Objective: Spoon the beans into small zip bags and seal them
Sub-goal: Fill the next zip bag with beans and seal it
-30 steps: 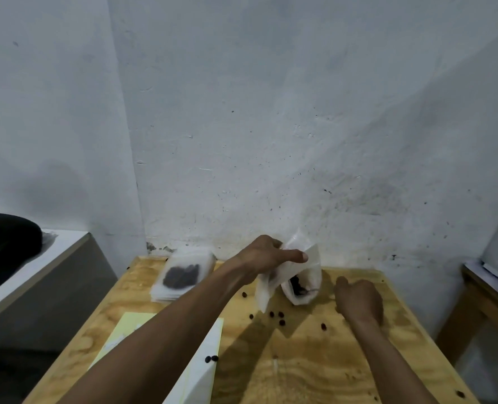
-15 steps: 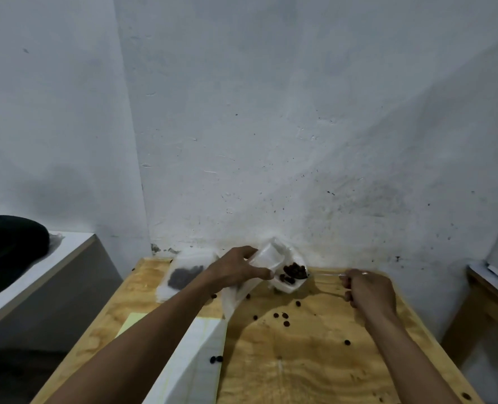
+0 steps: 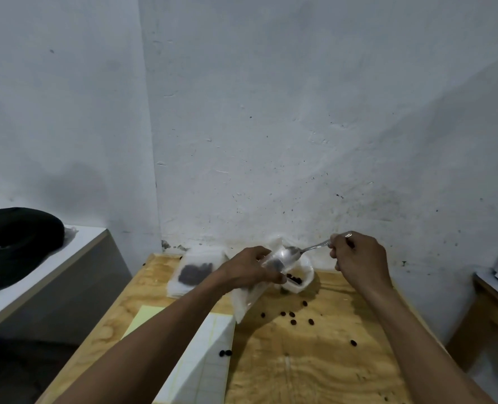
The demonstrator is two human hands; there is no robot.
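Note:
My left hand (image 3: 250, 271) grips a small clear zip bag (image 3: 246, 298) by its upper part, its mouth turned to the right. My right hand (image 3: 358, 258) holds a metal spoon (image 3: 300, 250) by the handle, with the bowl at the bag's mouth. Just below them stands a small white container (image 3: 303, 282) with dark beans inside. A filled zip bag (image 3: 196, 271) with a dark mass of beans lies flat at the back left of the wooden table (image 3: 315, 371). Several loose beans (image 3: 293, 317) are scattered on the wood.
White and yellow paper sheets (image 3: 201, 360) lie on the table's left side under my left forearm. The table stands against a white wall. A black item (image 3: 14, 243) rests on a white ledge at the left. Another wooden table edge (image 3: 492, 298) shows at the right.
My right hand has picked up the spoon from the table and raised it to the bag's mouth. My left hand has turned the bag and kept hold of it.

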